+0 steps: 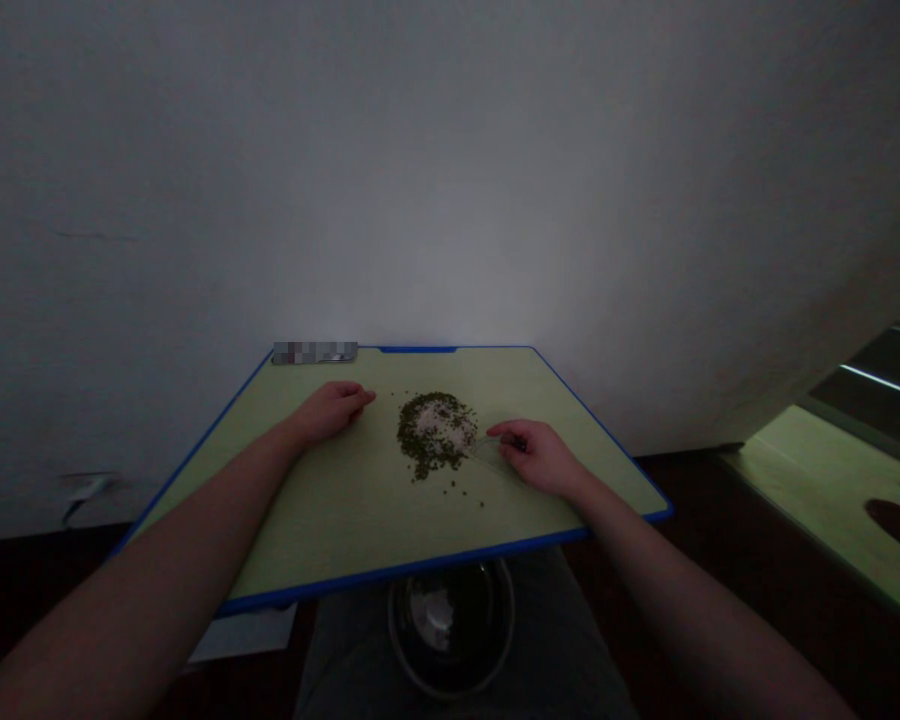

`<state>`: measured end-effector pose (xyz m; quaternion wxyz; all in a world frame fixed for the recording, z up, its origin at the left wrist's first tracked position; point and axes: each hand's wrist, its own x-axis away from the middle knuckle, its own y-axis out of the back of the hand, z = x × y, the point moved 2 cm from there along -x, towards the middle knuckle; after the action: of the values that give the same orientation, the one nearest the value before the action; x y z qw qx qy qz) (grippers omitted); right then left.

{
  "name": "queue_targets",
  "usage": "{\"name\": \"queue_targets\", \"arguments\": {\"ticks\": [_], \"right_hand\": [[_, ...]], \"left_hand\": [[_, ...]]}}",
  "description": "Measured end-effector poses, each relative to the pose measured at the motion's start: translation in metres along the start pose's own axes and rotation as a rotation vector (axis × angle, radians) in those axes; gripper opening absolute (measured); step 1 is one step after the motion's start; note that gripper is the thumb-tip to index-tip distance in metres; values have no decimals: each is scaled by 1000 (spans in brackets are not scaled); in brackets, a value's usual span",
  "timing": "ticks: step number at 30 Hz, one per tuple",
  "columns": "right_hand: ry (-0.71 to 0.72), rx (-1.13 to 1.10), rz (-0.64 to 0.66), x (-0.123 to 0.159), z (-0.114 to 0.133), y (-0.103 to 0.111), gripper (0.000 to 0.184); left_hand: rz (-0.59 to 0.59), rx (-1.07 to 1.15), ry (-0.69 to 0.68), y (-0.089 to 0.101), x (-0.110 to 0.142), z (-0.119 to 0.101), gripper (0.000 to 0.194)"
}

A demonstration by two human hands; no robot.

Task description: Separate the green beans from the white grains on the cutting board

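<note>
A heap of small green beans mixed with something white [435, 433] lies in the middle of a pale green board with a blue edge [322, 530]. Loose beans are scattered below it, towards me. My right hand [536, 455] lies at the heap's right side, gripping a clear curved plastic piece [486, 450] whose edge touches the heap. My left hand [332, 411] rests on the board left of the heap, fingers closed and nothing visible in them.
A steel bowl [450, 630] sits below the board's near edge, on my grey-clad lap. A pixelated flat object [315, 352] lies at the far left corner. A white wall rises behind. Another green surface [825, 490] shows at right.
</note>
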<state>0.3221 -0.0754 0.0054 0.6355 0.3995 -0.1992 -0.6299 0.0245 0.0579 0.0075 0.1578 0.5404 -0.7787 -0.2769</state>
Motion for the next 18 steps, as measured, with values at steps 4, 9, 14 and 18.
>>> {"name": "queue_targets", "arguments": {"ticks": [4,9,14,18], "right_hand": [[51,-37,93,0,4,1,30],[56,-31,33,-3,3,4,29],[77,-10,79,-8,6,2,30],[101,-30,147,-3,6,2,30]], "left_hand": [[11,0,14,0,1,0,40],[11,11,22,0,1,0,40],[13,-28,-9,1,0,0,41],[15,-26,-6,1,0,0,41]]}}
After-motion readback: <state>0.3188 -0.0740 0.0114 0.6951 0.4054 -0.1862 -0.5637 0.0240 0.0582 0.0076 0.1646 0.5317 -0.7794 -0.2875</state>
